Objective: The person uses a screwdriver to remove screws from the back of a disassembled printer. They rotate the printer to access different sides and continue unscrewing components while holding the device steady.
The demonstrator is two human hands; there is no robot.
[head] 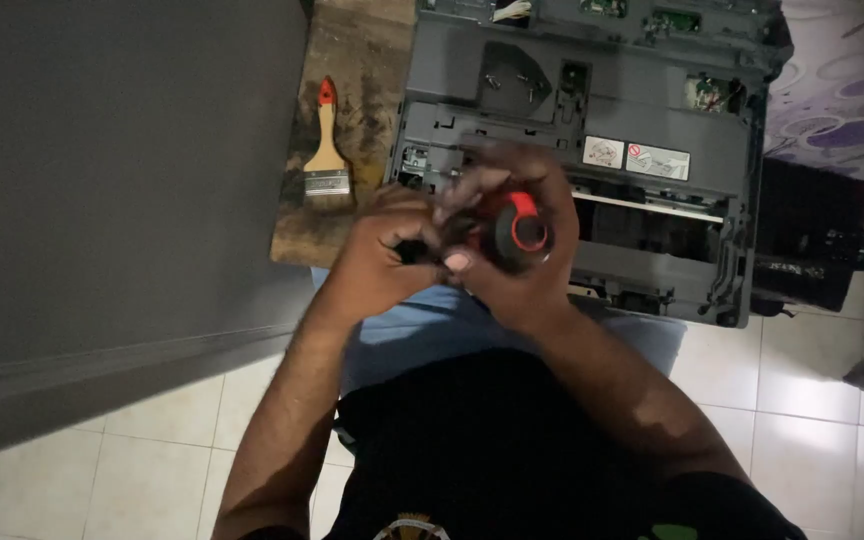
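Your right hand (517, 250) grips the red-and-black screwdriver handle (518, 232); your left hand (392, 255) pinches its front end, above the opened grey printer (642, 130). Keep both hands steady; seat the tip squarely.

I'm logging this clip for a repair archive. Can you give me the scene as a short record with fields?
Left hand: gripping a dark part, details hidden
Right hand: wrapped around a red-and-black tool handle
Device: opened grey machine, cover off, on a worn wooden board
Nearby: paintbrush, red-tipped handle, left of machine
Floor: pale tiles
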